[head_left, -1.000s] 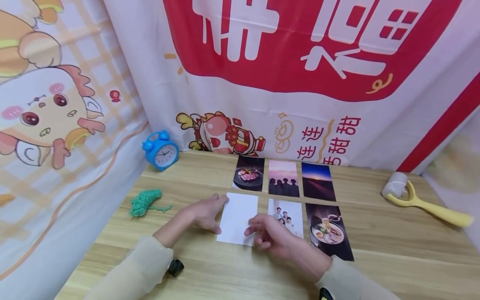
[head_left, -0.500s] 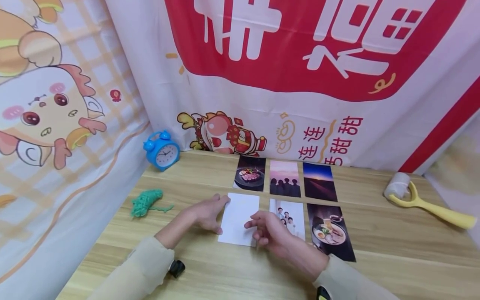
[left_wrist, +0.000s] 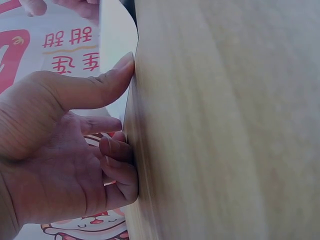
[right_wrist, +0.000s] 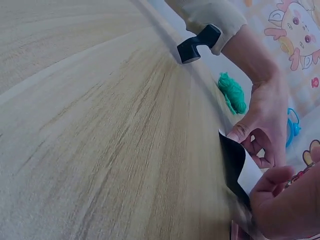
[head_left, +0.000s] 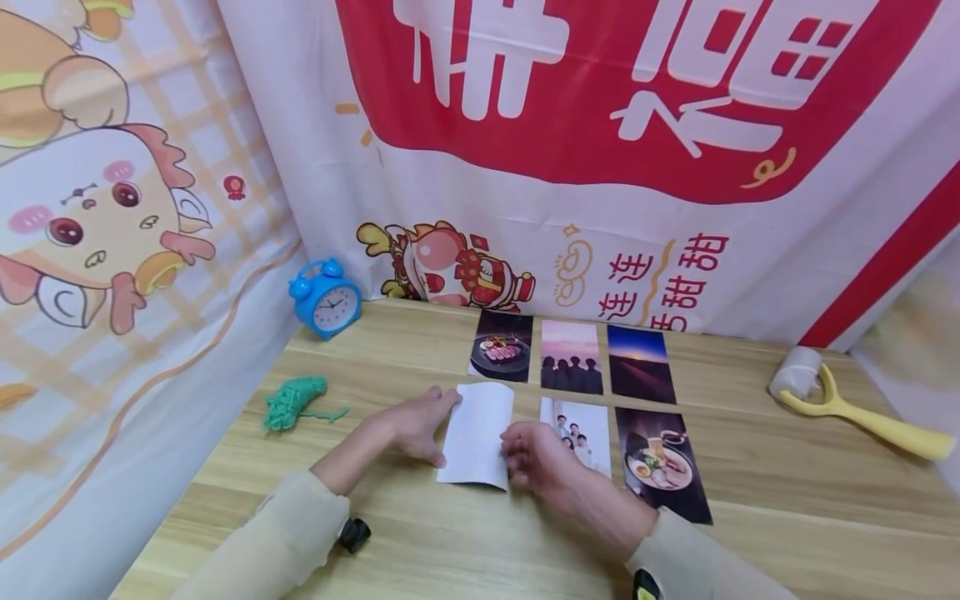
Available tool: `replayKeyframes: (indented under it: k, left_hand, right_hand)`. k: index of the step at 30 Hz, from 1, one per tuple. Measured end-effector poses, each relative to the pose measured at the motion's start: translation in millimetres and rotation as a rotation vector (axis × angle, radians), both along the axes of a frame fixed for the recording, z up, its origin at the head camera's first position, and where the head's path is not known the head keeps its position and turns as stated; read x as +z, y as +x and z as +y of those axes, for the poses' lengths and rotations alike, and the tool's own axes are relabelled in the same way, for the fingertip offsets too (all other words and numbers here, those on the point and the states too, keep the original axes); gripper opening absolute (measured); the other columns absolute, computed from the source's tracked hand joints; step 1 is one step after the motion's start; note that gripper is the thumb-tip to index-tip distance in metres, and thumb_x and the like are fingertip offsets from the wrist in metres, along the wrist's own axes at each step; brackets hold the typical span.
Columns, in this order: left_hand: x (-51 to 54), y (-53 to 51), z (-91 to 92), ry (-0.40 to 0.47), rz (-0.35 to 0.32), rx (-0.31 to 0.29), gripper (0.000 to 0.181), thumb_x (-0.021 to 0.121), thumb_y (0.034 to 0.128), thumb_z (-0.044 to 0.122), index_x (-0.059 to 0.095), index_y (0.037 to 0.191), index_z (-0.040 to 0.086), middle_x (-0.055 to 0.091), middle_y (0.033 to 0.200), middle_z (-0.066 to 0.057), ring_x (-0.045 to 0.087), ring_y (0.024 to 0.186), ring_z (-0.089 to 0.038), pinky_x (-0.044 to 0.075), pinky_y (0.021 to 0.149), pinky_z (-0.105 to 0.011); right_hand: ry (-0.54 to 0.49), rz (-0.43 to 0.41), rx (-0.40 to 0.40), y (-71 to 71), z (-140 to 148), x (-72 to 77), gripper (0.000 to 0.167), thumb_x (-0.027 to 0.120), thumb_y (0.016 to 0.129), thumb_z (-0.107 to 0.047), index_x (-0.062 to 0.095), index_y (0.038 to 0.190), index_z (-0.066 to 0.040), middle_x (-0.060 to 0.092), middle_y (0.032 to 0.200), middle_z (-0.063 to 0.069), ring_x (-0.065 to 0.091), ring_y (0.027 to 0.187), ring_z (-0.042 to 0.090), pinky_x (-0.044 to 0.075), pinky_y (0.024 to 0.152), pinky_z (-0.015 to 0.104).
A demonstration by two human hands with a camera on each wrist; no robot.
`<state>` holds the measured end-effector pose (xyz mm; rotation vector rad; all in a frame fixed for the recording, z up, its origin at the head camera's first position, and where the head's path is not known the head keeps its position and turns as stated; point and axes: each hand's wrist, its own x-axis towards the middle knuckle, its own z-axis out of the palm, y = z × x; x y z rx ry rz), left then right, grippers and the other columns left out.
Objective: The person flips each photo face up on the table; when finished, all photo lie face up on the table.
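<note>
A white-backed photo card (head_left: pixel 476 433) lies face down on the wooden table, bulging upward toward its right side; its dark underside shows in the right wrist view. My left hand (head_left: pixel 422 425) rests at its left edge, thumb at the lower corner and forefinger at the upper one. Fingers loosely bent, my right hand (head_left: pixel 551 467) touches the card's right edge; its thumb is hidden in the head view. In the left wrist view, the left hand (left_wrist: pixel 75 145) has its thumbtip against the card (left_wrist: pixel 117 40). A family photo (head_left: pixel 581 429) lies partly under the right hand.
A noodle-bowl photo (head_left: pixel 660 462) lies at the right; steak (head_left: pixel 501 346), silhouette (head_left: pixel 572 357) and sunset (head_left: pixel 641 362) photos form the back row. A blue alarm clock (head_left: pixel 326 304) and green yarn (head_left: pixel 295 402) sit left. A yellow-handled lint roller (head_left: pixel 847 404) lies far right.
The card was flat and now bows upward near its right side. My right hand has shifted from above the card to its right edge. The left hand has stayed in place.
</note>
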<state>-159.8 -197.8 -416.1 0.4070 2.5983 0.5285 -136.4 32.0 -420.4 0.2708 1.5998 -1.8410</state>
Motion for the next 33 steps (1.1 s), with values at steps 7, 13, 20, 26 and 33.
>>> replayKeyframes:
  k: [7, 13, 20, 26, 33]
  left_hand:
    - [-0.4, 0.2, -0.5, 0.006, -0.009, 0.006, 0.098, 0.091, 0.0793, 0.023, 0.034, 0.158, 0.009, 0.051, 0.14, -0.02, 0.06, 0.122, -0.031, 0.049, 0.114, -0.05]
    - [-2.0, -0.3, 0.1, 0.0, -0.007, 0.006, 0.098, 0.09, 0.0802, 0.025, 0.034, 0.159, 0.009, 0.051, 0.14, -0.019, 0.059, 0.123, -0.03, 0.049, 0.113, -0.05]
    - [-2.0, 1.4, -1.4, -0.014, -0.007, 0.025, 0.099, 0.09, 0.0799, 0.024, 0.033, 0.16, 0.01, 0.051, 0.142, -0.019, 0.059, 0.126, -0.032, 0.049, 0.114, -0.05]
    - [-1.6, 0.8, -1.9, -0.01, -0.001, 0.021, 0.098, 0.089, 0.0809, 0.024, 0.033, 0.16, 0.01, 0.051, 0.142, -0.019, 0.059, 0.126, -0.031, 0.049, 0.114, -0.049]
    - [-3.8, 0.7, -1.4, 0.009, 0.019, 0.007, 0.097, 0.091, 0.079, 0.022, 0.035, 0.157, 0.008, 0.052, 0.137, -0.019, 0.059, 0.119, -0.029, 0.05, 0.111, -0.048]
  right_hand:
    - [0.141, 0.089, 0.177, 7.7, -9.4, 7.3, 0.041, 0.057, 0.092, -0.02, 0.058, 0.127, 0.002, 0.048, 0.088, 0.001, 0.044, 0.079, 0.016, 0.041, 0.068, 0.025]
    - [0.286, 0.161, 0.129, 12.5, -14.5, 13.8, 0.055, 0.057, 0.091, -0.017, 0.051, 0.143, 0.002, 0.054, 0.13, 0.018, 0.051, 0.115, 0.033, 0.045, 0.105, 0.048]
    - [0.277, 0.143, 0.035, 8.1, -10.4, 23.0, 0.059, 0.057, 0.093, -0.018, 0.039, 0.147, -0.001, 0.034, 0.158, 0.026, 0.032, 0.143, 0.043, 0.02, 0.124, 0.069]
    - [0.114, 0.077, 0.005, 4.3, -12.4, 32.3, 0.065, 0.055, 0.094, -0.019, 0.026, 0.149, 0.001, 0.027, 0.144, 0.023, 0.032, 0.126, 0.043, 0.04, 0.109, 0.056]
    - [0.021, 0.057, -0.007, 1.8, -16.0, 32.0, 0.076, 0.052, 0.095, -0.017, 0.013, 0.157, 0.002, -0.007, 0.171, 0.028, 0.015, 0.154, 0.058, 0.032, 0.118, 0.075]
